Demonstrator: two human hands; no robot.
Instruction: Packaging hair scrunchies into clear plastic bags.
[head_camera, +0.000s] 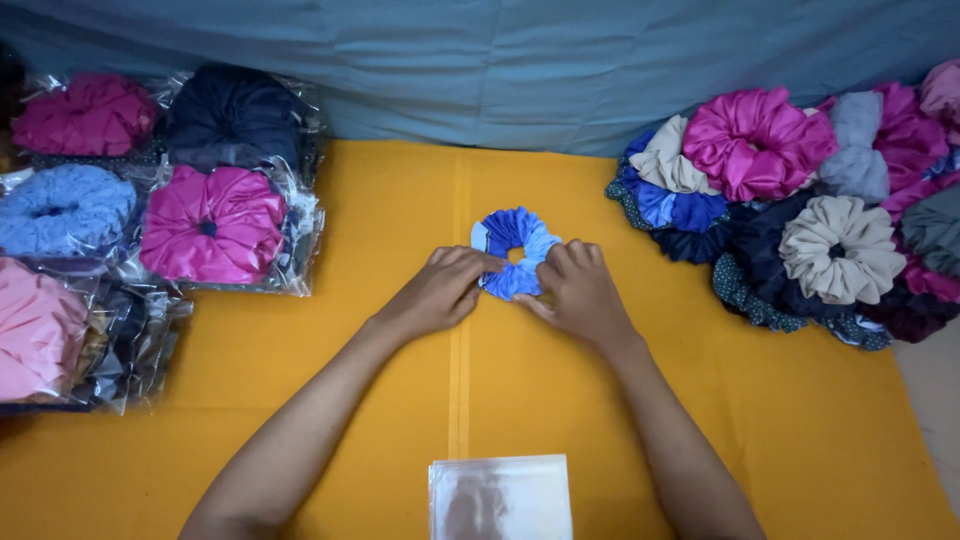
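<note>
Nearest us, a glossy clear plastic sleeve (500, 497) lies flat on the yellow cloth (380, 440), its lower edge cut off by the frame. Further out, our left hand (438, 292) and right hand (578, 292) rest side by side, fingers curled onto a ruffled blue scrunchie (512, 240) of mixed light and dark fabric at the cloth's centre; both pinch its near rim, and its lower half is hidden beneath our knuckles. To the left sit bagged scrunchies (212, 222) in crinkled film, pink, blue and navy. To the right, loose scrunchies (838, 248) heap up, satin magenta, beige, dotted navy. Behind, a creased blue-grey backdrop (560, 60).
</note>
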